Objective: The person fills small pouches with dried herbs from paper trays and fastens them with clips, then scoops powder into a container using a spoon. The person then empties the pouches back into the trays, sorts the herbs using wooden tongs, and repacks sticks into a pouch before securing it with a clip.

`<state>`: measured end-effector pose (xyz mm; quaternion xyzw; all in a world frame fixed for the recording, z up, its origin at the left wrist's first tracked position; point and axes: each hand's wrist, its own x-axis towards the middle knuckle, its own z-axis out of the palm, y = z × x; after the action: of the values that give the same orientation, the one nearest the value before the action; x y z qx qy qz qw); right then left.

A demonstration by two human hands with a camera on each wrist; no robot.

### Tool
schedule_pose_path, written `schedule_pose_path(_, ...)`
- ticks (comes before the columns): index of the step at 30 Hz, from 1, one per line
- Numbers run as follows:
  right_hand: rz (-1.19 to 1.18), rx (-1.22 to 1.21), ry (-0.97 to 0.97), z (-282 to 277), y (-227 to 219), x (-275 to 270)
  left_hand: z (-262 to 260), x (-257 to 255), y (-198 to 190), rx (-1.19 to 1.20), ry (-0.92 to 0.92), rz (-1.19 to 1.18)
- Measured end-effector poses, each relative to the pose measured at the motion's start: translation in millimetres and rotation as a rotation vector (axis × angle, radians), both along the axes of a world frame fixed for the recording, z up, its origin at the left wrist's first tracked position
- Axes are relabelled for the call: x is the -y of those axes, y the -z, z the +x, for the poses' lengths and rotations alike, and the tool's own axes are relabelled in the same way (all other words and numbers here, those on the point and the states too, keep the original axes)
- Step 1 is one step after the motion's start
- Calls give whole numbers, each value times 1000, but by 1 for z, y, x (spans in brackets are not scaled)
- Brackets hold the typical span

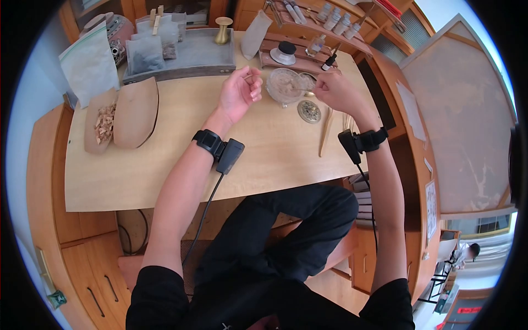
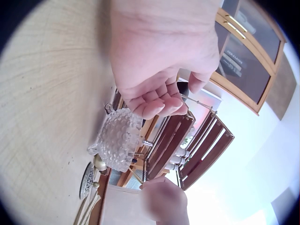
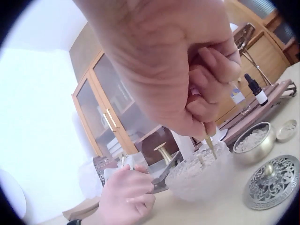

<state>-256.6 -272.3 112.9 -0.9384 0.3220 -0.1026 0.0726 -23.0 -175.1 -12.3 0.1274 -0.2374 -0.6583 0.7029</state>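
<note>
My right hand (image 1: 336,91) pinches a thin brass-coloured tool (image 3: 210,144), its lower end inside a bumpy clear glass bowl (image 1: 284,86) of pale powder. In the right wrist view the right hand (image 3: 187,70) is above the bowl (image 3: 199,176), fingers curled in. Left of the bowl, my left hand (image 1: 239,94) is raised palm up with loosely curled fingers, apart from the glass. The left wrist view shows no object in the left hand (image 2: 161,70); a faint thin line at its fingertips in the head view is unclear.
Beside the bowl are a pierced metal lid (image 1: 309,111), a small metal pot (image 3: 254,143) and thin wooden sticks (image 1: 326,132). A wooden rack (image 1: 300,60) with bottles stands behind. Further left are a grey tray (image 1: 203,52) and two wooden boards, one with wood chips (image 1: 104,124).
</note>
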Motion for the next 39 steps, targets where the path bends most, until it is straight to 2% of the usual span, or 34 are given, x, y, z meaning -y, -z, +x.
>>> schedule_pose_path(1,0,1,-4,-3,2,3,0,-1,-1,-6,-5,7)
schedule_pose_path(3,239,64,102,-12,4,8,1,-1,0,-8,0,-6)
schedule_pose_path(4,236,65,103,-17,7,10,0,1,0,-9,7,-20)
schedule_pose_path(6,465,247,183,-23,15,11,0,1,1,-7,8,-16)
schedule_pose_path(12,579,328,288,-31,26,3,0,-2,-2,0,-18,7)
schedule_pose_path(19,606,426,301,-37,34,2,-1,-1,-2,-4,-32,10)
schedule_pose_path(21,616,466,242,-39,34,3,-1,-1,-1,-2,-29,11)
schedule_pose_path(28,542,480,162,-45,41,13,0,0,0,1,-26,-4)
schedule_pose_path(30,388,357,185,-47,35,13,0,0,0,0,-23,-9)
schedule_pose_path(34,338,408,140,-41,18,3,0,1,1,-6,-21,-9)
schedule_pose_path(39,65,246,193,-27,5,-18,1,2,2,-14,-11,-7)
